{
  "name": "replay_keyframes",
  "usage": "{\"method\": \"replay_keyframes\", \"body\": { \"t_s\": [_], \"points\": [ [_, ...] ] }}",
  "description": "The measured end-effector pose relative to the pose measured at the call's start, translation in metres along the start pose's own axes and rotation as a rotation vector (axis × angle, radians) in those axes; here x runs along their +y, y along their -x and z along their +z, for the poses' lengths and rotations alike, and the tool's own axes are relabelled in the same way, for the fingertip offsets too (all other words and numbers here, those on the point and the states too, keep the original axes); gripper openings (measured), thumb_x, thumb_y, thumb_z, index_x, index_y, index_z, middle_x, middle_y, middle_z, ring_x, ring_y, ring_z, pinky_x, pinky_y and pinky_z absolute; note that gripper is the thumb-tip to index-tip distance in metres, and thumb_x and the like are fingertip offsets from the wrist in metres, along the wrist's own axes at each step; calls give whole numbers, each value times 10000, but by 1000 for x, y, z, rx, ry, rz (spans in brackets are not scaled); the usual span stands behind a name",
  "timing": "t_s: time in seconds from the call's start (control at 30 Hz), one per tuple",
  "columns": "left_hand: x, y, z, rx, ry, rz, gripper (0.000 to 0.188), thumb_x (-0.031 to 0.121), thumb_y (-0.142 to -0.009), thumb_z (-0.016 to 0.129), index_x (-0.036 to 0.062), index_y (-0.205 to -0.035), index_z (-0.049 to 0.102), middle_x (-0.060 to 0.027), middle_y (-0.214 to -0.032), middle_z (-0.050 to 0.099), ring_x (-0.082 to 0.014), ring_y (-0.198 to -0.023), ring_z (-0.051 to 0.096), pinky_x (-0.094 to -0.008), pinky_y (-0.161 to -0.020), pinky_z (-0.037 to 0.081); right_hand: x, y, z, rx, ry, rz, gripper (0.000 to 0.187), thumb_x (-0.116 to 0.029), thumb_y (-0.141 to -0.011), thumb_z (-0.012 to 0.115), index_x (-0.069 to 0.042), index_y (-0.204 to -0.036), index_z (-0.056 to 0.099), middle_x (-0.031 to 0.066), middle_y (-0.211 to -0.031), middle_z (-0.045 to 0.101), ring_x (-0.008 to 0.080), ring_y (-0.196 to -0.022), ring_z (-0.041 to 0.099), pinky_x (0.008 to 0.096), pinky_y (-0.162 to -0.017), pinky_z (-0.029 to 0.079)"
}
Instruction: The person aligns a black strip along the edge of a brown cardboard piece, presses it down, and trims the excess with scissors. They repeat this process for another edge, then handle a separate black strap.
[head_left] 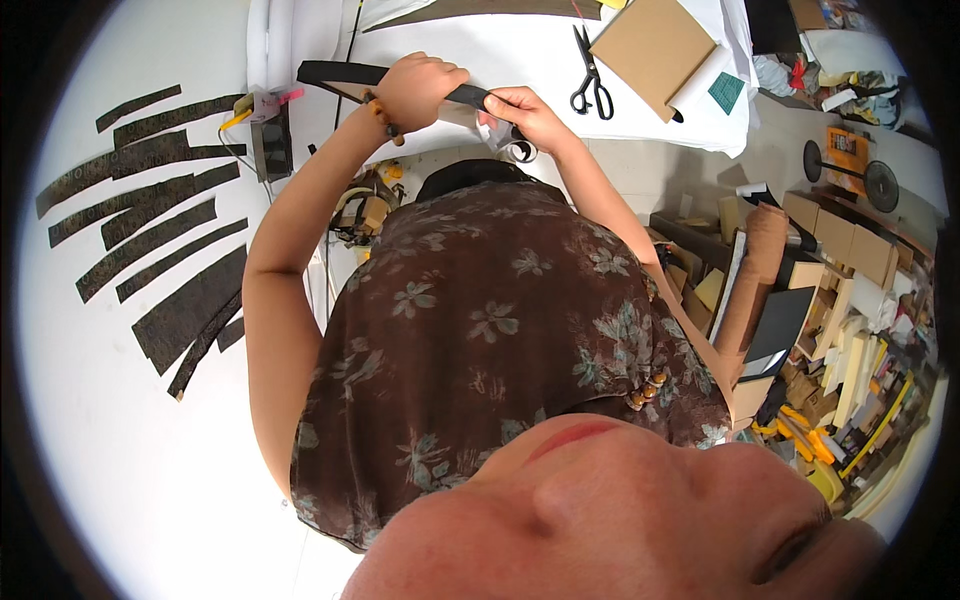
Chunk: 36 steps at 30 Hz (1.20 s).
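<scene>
Both my hands are raised over the near edge of the white table [510,50]. A black strip, which looks like fabric or leather, [345,72] runs between them, with a folded or looped end sticking out to the left. My left hand [420,92], with a beaded bracelet [381,118] at its wrist, is closed around the strip. My right hand [528,116] pinches the strip's right part between thumb and fingers. Just below the right hand shows a small pale roll [521,151], partly hidden; whether that hand touches it I cannot tell.
Black scissors [590,80] and a brown board [652,55] lie on the table to the right. Several dark patterned strips [150,205] are spread over a white surface at the left, beside a dark box-shaped device [271,150]. Boxes and scraps [830,370] crowd the right side.
</scene>
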<state>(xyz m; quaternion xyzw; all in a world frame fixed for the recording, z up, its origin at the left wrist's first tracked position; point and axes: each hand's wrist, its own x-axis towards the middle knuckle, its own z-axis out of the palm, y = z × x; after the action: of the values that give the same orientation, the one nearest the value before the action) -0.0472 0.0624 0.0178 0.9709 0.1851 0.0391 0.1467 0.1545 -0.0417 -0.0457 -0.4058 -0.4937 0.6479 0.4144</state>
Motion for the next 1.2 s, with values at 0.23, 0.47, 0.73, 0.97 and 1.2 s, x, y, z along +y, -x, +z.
{"method": "replay_keyframes", "body": {
  "t_s": [0.23,0.47,0.73,0.97,1.2],
  "points": [
    [9,20,-51,300,132,-39,324,50,-775,699,79,-1076,585,-114,-921,634,-341,-844,607,-403,-708,503,-69,17,-33,-39,96,6,382,-393,-946,601,-60,-780,688,-57,-624,541,35,-560,396,208,-539,308],
    [21,40,-113,575,325,16,519,-99,-766,679,94,-1242,605,-107,-1147,669,-292,-995,657,-335,-847,534,-124,74,-104,62,300,68,399,-321,-961,587,-66,-655,600,-70,-524,417,35,-481,319,227,-482,245],
    [11,82,-141,591,355,-91,492,-146,-792,645,5,-1254,566,-125,-1253,632,-227,-1129,614,-312,-977,465,-70,148,-244,74,203,208,364,-358,-946,618,-46,-762,655,-37,-576,544,34,-482,371,209,-480,300],
    [12,93,-158,596,375,-145,473,-55,-795,716,35,-1240,583,-75,-1273,607,-196,-1162,567,-320,-1011,440,30,194,-290,106,400,538,377,-422,-864,713,-47,-817,723,0,-755,662,69,-762,550,267,-740,453],
    [24,93,-167,537,361,-145,494,-39,-781,734,52,-1246,596,-67,-1274,605,-188,-1172,548,-306,-1021,412,-63,83,-131,305,988,88,386,-301,-945,605,-19,-1208,625,188,-1175,651,308,-1092,622,344,-951,465]
  ]
}}
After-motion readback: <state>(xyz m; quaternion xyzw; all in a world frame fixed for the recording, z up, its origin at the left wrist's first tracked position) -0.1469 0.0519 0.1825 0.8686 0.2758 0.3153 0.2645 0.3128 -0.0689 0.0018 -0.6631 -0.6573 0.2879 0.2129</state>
